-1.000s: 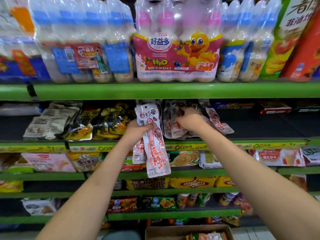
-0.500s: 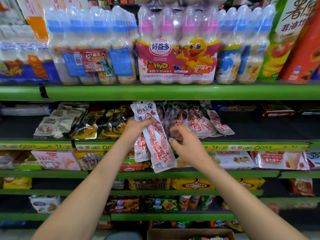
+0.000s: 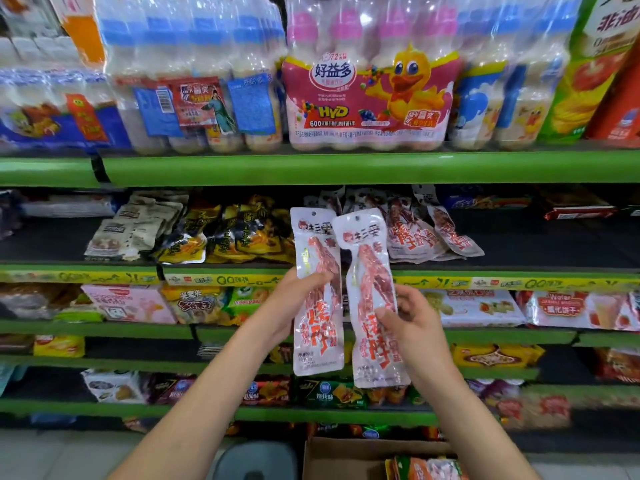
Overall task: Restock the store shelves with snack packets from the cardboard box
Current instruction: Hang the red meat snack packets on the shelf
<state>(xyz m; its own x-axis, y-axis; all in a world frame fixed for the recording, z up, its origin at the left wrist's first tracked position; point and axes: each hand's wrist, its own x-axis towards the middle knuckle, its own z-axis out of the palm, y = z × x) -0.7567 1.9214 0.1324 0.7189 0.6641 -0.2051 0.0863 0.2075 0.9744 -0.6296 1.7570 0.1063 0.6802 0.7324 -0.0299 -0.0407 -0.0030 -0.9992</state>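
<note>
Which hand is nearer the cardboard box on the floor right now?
Right. The right hand, gripping a snack packet, is almost straight above the cardboard box. The left hand, holding the other packet, is higher and off to the box's left.

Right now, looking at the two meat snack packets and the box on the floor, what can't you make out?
- Cardboard box: head view, the bottom edge cuts it off, so its remaining stock is unclear.
- Left packet: the right packet overlaps its right edge; the left hand covers part.
- Small print on both packets: too small to read.
- Right hand: its fingers behind the packet are hidden.
</note>
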